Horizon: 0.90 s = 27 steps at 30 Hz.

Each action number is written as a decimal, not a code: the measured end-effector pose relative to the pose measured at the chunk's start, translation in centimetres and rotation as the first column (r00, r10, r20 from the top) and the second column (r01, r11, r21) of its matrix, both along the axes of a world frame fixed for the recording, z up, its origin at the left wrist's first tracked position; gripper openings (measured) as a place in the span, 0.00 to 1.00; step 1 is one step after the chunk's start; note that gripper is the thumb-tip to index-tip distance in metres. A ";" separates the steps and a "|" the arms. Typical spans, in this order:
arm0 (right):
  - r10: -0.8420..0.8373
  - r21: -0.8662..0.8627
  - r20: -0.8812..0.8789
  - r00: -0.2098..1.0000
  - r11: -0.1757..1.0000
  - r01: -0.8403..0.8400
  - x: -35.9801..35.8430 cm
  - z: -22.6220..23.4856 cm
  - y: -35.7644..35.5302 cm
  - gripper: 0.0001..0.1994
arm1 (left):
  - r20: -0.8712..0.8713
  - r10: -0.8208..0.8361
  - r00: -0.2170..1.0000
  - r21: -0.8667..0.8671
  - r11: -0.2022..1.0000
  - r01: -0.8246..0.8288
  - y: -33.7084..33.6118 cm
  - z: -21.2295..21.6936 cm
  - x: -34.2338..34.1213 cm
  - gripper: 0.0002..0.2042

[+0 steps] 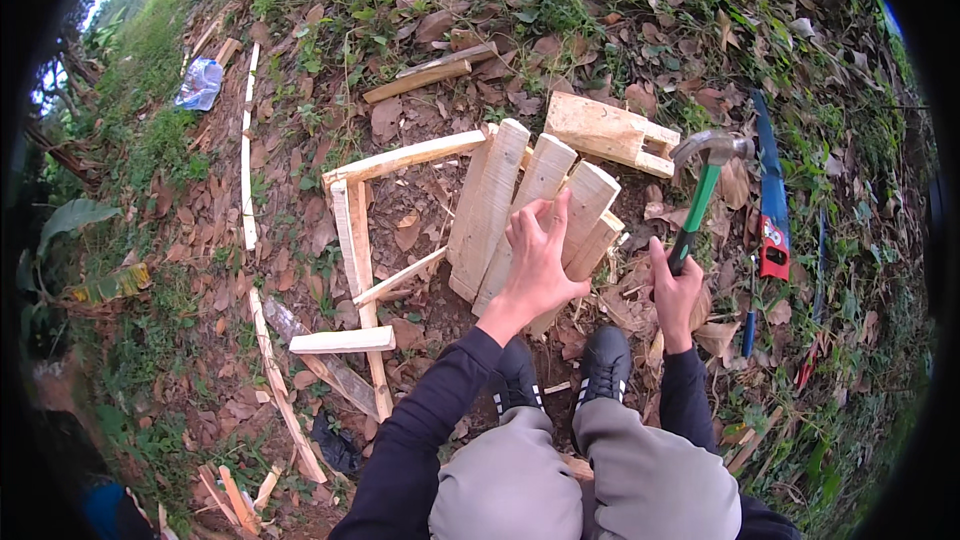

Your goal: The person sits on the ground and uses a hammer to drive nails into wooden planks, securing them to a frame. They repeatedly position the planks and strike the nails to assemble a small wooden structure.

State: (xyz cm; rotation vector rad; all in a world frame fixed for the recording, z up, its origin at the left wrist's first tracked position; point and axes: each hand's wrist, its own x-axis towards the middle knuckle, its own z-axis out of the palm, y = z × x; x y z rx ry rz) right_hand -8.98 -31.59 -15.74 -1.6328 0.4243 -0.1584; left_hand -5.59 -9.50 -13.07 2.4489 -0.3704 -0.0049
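Under the left hand's [538, 258] fingers, wooden slats [520, 210]; hammer [703, 190] in right hand [675, 290].

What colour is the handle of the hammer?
Green, with a black grip, in the right hand; the hammer shows in the head view.

Open leaf-strewn ground [300, 240] lies left of the pale wooden frame [352, 230]. On the right, passage narrows: a blue-bladed handsaw [770, 200] lies near the raised green-handled hammer [705, 190], and a notched pale wooden block [610, 132] blocks the far side of the leaning planks [500, 200].
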 end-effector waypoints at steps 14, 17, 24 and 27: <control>0.294 0.157 -0.252 0.922 0.953 -0.261 5.2 5.1 1.9 0.12 | 0.174 -0.055 0.983 -0.199 0.976 0.090 3.2 -1.3 -2.9 0.49; 0.242 0.233 -0.224 0.944 0.954 -0.189 4.9 4.6 2.1 0.10 | -0.100 0.457 0.884 -0.575 0.698 -0.426 7.2 -4.2 -3.9 0.41; 0.165 0.303 -0.220 0.961 0.948 -0.093 2.8 2.5 0.7 0.10 | -0.167 0.299 0.940 -0.977 -0.177 -0.117 8.6 4.7 7.2 0.40; 0.183 0.358 -0.213 0.960 0.928 -0.098 0.9 1.8 1.1 0.08 | -0.126 0.307 0.943 -0.992 -0.053 -0.115 7.3 5.6 7.6 0.40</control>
